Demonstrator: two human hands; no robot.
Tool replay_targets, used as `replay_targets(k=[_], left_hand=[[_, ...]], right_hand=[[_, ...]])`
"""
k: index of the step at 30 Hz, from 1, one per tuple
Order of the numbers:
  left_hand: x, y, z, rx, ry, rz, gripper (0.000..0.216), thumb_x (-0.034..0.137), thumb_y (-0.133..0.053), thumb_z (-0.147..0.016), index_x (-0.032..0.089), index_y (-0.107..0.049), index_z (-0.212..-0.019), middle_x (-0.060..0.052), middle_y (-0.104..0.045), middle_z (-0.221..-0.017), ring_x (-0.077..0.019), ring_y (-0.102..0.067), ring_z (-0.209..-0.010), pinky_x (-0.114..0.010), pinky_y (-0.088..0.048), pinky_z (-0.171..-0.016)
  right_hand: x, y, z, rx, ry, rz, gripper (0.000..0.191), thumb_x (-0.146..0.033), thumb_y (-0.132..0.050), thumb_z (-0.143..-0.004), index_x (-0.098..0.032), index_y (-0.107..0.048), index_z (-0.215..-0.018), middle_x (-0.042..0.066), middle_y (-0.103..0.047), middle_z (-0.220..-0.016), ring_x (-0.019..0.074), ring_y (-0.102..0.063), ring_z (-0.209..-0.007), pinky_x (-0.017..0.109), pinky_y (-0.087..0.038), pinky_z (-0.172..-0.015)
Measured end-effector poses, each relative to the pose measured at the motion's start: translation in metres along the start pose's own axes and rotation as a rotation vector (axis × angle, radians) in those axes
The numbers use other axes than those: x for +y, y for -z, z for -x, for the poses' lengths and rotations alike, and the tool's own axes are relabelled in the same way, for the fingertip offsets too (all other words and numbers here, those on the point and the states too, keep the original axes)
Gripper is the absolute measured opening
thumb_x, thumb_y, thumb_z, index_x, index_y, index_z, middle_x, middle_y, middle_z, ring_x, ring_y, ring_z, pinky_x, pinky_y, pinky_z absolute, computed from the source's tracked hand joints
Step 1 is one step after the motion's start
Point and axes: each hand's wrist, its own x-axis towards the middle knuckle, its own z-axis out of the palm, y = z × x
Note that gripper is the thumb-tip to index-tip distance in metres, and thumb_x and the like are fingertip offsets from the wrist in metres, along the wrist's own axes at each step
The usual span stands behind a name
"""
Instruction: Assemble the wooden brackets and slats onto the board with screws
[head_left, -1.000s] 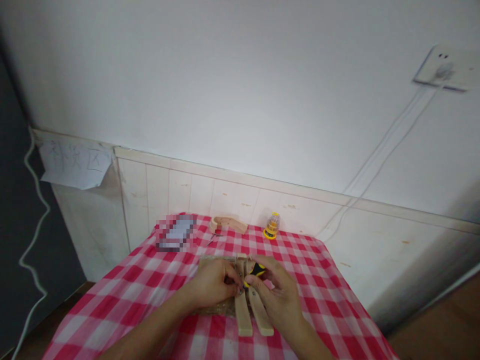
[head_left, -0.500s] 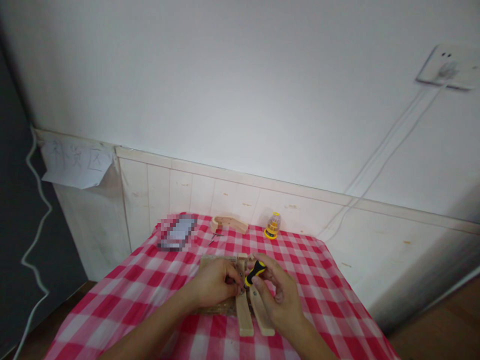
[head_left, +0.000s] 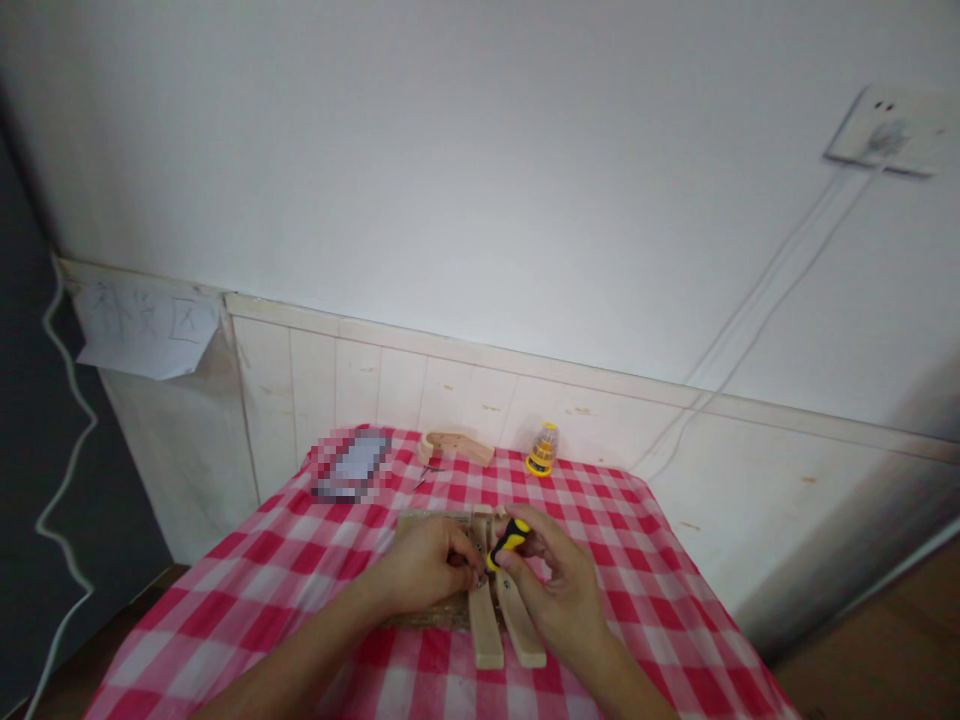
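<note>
A wooden assembly (head_left: 486, 620) of a flat board and two light wood strips lies on the red and white checked tablecloth (head_left: 285, 590). My left hand (head_left: 424, 575) rests curled on the board, its fingertips pinched at the top of the strips. My right hand (head_left: 559, 595) holds a small black and yellow screwdriver (head_left: 508, 541) between thumb and fingers, its tip pointing down at the strips beside my left fingertips. What the left fingers pinch is too small to make out.
At the table's far edge, by the white panelled wall, lie a blurred flat object (head_left: 351, 465), a curved wooden piece (head_left: 454, 446) and a small yellow-capped bit holder (head_left: 543, 449). A white cable (head_left: 64, 430) hangs at the left. A wall socket (head_left: 889, 133) sits at the upper right.
My right hand has turned the screwdriver slightly, so the handle stands more upright and more of it shows. The left hand stays in place.
</note>
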Motion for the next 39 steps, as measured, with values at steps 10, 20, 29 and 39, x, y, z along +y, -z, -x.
replay_targets(k=[10,20,29,39], left_hand=[[0.002,0.000,0.001,0.000,0.003,0.009,0.026,0.015,-0.062,-0.072,0.017,-0.084,-0.085,-0.003,-0.080,-0.080,-0.0173,-0.067,-0.070,-0.023,-0.043,-0.062],[-0.001,-0.001,-0.001,-0.007,0.002,-0.012,0.025,0.015,-0.062,-0.075,0.019,-0.084,-0.086,-0.003,-0.081,-0.083,-0.0178,-0.069,-0.075,-0.023,-0.045,-0.065],[0.003,0.000,0.000,0.008,-0.013,0.003,0.026,0.013,-0.061,-0.072,0.018,-0.084,-0.084,-0.002,-0.080,-0.080,-0.0160,-0.068,-0.071,-0.021,-0.043,-0.063],[0.009,0.003,0.002,0.001,0.022,-0.099,0.026,0.017,-0.062,-0.074,0.019,-0.085,-0.086,-0.002,-0.079,-0.076,-0.0164,-0.063,-0.067,-0.023,-0.040,-0.060]], right_hand=[[0.001,-0.002,-0.001,0.041,-0.107,-0.003,0.039,-0.017,-0.077,-0.078,-0.025,-0.073,-0.116,0.001,-0.078,-0.087,0.0164,-0.074,-0.072,0.024,-0.062,-0.068],[0.004,-0.004,0.000,0.063,-0.156,-0.037,0.038,-0.023,-0.079,-0.078,-0.023,-0.067,-0.114,0.002,-0.076,-0.084,0.0173,-0.073,-0.070,0.026,-0.061,-0.063],[0.006,-0.006,0.003,0.050,-0.138,-0.105,0.044,-0.020,-0.075,-0.083,-0.026,-0.063,-0.124,0.004,-0.078,-0.101,0.0191,-0.078,-0.083,0.028,-0.065,-0.073],[0.005,-0.004,0.005,-0.019,-0.017,0.007,0.040,-0.021,-0.071,-0.088,-0.026,-0.068,-0.127,0.007,-0.079,-0.105,0.0206,-0.079,-0.085,0.031,-0.066,-0.077]])
